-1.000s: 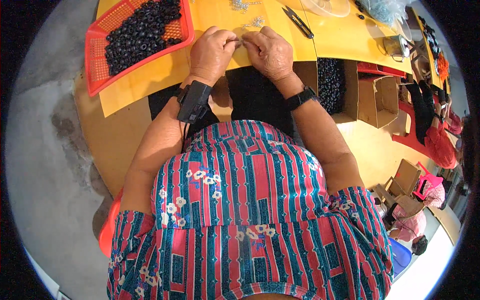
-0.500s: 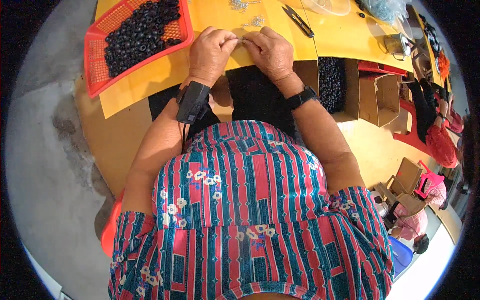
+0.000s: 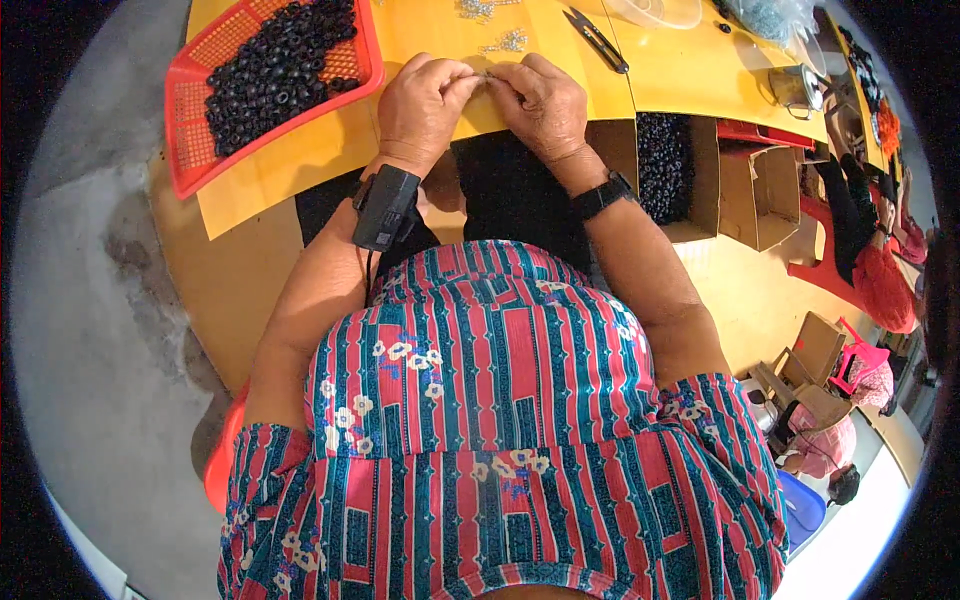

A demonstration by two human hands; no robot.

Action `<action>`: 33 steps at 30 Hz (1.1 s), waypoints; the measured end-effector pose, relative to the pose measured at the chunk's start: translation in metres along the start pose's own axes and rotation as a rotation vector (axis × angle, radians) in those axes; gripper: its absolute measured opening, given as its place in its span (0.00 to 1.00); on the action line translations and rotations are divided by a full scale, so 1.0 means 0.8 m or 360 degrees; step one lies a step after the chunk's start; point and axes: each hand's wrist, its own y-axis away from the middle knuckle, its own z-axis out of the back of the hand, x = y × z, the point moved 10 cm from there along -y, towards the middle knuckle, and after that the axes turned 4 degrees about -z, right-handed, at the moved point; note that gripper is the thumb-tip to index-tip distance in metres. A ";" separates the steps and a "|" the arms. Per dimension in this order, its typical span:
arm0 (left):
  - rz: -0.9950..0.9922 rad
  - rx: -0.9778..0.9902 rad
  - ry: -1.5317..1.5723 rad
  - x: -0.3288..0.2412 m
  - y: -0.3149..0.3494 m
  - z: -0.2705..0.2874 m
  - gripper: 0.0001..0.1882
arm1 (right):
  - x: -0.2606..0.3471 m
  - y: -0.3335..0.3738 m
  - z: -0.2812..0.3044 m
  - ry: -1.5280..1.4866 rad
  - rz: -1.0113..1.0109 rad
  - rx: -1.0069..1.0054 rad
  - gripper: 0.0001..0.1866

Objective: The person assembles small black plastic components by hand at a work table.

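Above the near edge of the yellow table (image 3: 405, 130), my left hand (image 3: 418, 105) and my right hand (image 3: 545, 103) meet fingertip to fingertip. Both are closed in a pinch, and whatever sits between them is too small to make out. Just beyond the fingers lie a small pile of shiny clear and silvery bits (image 3: 513, 41) and, farther back, a second such pile (image 3: 478, 9). To the left of my left hand stands a red plastic basket (image 3: 180, 150) with many black ring-shaped pieces (image 3: 275, 75) in it. Thread snips (image 3: 598, 42) with black handles lie beyond my right hand.
Beneath the table's right part are a carton of small dark pieces (image 3: 662, 165) and an open cardboard box (image 3: 775, 195). A metal cup (image 3: 795, 90), a clear bowl (image 3: 660, 10) and a plastic bag (image 3: 770, 20) stand at the back right. Other people sit farther right.
Both hands keep nearly the same place and the same pinch. The red basket appears shifted very slightly to the left; nothing else visibly differs.
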 end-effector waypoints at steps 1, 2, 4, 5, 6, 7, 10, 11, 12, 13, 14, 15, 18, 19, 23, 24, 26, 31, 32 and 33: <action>-0.0001 0.0000 0.0000 -0.001 0.000 0.001 0.06 | 0.000 0.000 0.001 -0.0002 -0.0002 -0.0004 0.04; 0.0026 0.0051 -0.0004 0.000 0.001 -0.002 0.06 | 0.000 0.000 0.002 -0.0001 -0.0002 -0.0005 0.04; 0.0052 0.0101 -0.0014 0.004 0.002 -0.004 0.06 | 0.003 0.000 0.003 0.0032 -0.0006 -0.0015 0.04; 0.0036 0.0081 -0.0015 0.005 0.003 -0.003 0.06 | 0.004 0.000 0.003 0.0030 -0.0005 -0.0016 0.04; 0.0021 0.0061 -0.0014 0.004 0.003 -0.002 0.07 | 0.006 0.000 0.003 0.0017 0.0004 -0.0019 0.04; 0.0022 0.0058 -0.0015 0.006 0.003 -0.002 0.07 | 0.007 0.000 0.004 0.0004 0.0013 -0.0023 0.04; 0.0036 0.0064 0.0029 0.005 0.002 -0.002 0.07 | 0.004 0.000 0.003 0.0006 -0.0013 0.0007 0.04; 0.0047 0.0117 -0.0026 0.005 0.002 -0.005 0.08 | 0.003 0.000 0.003 0.0007 -0.0014 0.0007 0.04; 0.0059 0.0168 -0.0083 0.005 0.002 -0.007 0.08 | 0.003 0.000 0.004 -0.0006 -0.0015 -0.0006 0.04; 0.0060 0.0167 -0.0084 0.005 0.003 -0.008 0.08 | 0.004 0.000 0.004 -0.0020 -0.0015 -0.0019 0.05; 0.0062 0.0164 -0.0091 0.005 0.003 -0.008 0.09 | 0.004 0.001 0.004 -0.0021 -0.0014 -0.0019 0.05; 0.0063 0.0160 -0.0098 0.005 0.003 -0.008 0.09 | 0.003 0.000 0.005 -0.0028 -0.0029 -0.0010 0.05; 0.0093 0.0145 -0.0057 0.008 0.005 -0.008 0.08 | 0.001 0.001 0.003 -0.0038 -0.0042 -0.0009 0.05; 0.0093 0.0145 -0.0057 0.009 0.005 -0.009 0.08 | 0.000 0.001 0.003 -0.0041 -0.0041 -0.0017 0.05; 0.0097 0.0118 0.0042 0.011 0.004 -0.008 0.08 | 0.000 0.001 0.003 -0.0023 -0.0042 0.0001 0.05; 0.0114 0.0118 0.0082 0.012 0.004 -0.008 0.07 | -0.001 0.001 0.003 -0.0039 -0.0045 -0.0002 0.05; 0.0130 0.0104 0.0130 0.012 0.003 -0.007 0.07 | -0.001 0.002 0.004 -0.0054 -0.0051 -0.0004 0.05; 0.0076 0.0057 0.0115 0.008 0.002 -0.003 0.07 | -0.001 0.002 0.003 -0.0080 -0.0064 0.0021 0.05; 0.0066 0.0061 0.0069 0.007 0.002 -0.004 0.07 | -0.001 0.001 0.003 -0.0080 -0.0064 0.0020 0.05; 0.0056 0.0066 0.0023 0.006 0.002 -0.004 0.08 | 0.000 0.002 0.004 -0.0063 -0.0047 0.0006 0.05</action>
